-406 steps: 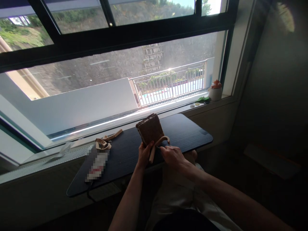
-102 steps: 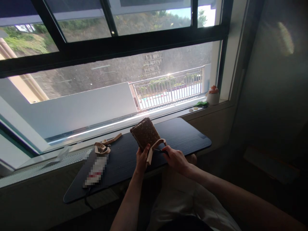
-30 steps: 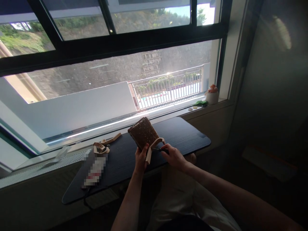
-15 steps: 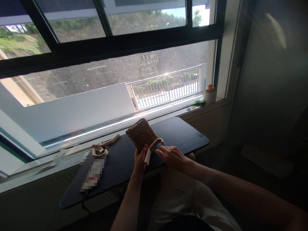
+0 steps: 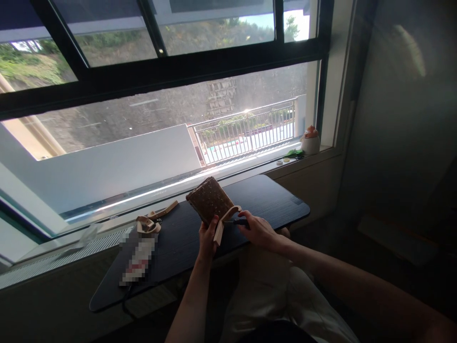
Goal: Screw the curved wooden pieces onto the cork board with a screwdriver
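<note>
My left hand (image 5: 207,233) is closed around the lower corner of a brown, white-speckled, book-shaped slab (image 5: 210,200). A tan strap (image 5: 219,232), leather by its look, lies against the slab in the same grip; its far end curls over to the right. My right hand (image 5: 260,231) is closed on a small tool with a dark handle (image 5: 242,222). The tool's thin tip points left at the strap; whether it touches cannot be made out. Both hands are above the front part of a dark table (image 5: 274,200).
At the table's left lies another curled tan strap (image 5: 149,226), with a blurred-out item (image 5: 139,262) in front of it. A white pot with an orange top (image 5: 311,140), green leaves (image 5: 294,153) and small round pieces (image 5: 283,162) sit on the windowsill. A large window rises behind.
My right hand has drawn back slightly to the right, so more of the tool's dark handle shows. My left hand, the slab and the strap have barely moved.
</note>
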### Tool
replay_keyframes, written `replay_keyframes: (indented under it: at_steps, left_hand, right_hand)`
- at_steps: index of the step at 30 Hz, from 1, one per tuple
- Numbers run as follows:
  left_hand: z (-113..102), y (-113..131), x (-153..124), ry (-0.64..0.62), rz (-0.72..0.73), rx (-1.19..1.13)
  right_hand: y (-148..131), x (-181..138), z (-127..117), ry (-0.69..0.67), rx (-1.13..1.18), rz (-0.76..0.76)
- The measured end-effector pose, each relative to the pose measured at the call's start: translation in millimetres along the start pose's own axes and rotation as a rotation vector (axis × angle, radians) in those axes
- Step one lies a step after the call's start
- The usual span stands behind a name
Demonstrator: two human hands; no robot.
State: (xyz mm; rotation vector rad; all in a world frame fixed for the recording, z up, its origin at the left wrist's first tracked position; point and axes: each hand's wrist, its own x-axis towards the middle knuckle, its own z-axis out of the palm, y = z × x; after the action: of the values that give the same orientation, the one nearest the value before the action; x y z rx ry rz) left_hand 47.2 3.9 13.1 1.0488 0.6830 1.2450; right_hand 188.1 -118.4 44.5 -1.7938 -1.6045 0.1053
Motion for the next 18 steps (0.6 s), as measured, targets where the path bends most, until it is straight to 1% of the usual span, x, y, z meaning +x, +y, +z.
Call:
replay_keyframes:
  at_steps: [4, 6, 7, 9, 11, 13, 16, 18]
  left_hand:
    - [-3, -6, 3, -0.013, -0.014, 0.002]
    - [-4, -7, 4, -0.013, -0.011, 0.014]
    - [-5, -8, 5, -0.014, -0.008, 0.016]
    - [-5, -7, 5, -0.013, -0.009, 0.016]
    - [-5, -7, 5, -0.018, -0.018, 0.016]
    - [-6, -7, 5, -0.029, -0.018, 0.029]
    - [-7, -7, 4, -0.044, 0.026, 0.082]
    - [-7, -8, 4, -0.052, 0.054, 0.118]
  right_hand:
    - [-8, -2, -14, -0.022, -0.372, -0.316]
    - [-9, -2, -15, -0.047, -0.477, -0.412]
    - [-9, -1, -14, -0.061, -0.478, -0.426]
    - [-6, -1, -8, -0.085, -0.406, -0.382]
    - [-3, -3, 0, -0.091, -0.310, -0.287]
    - [2, -5, 8, -0.070, -0.252, -0.197]
    - [8, -9, 17, -0.040, -0.192, -0.076]
    - [10, -9, 17, -0.043, -0.162, -0.024]
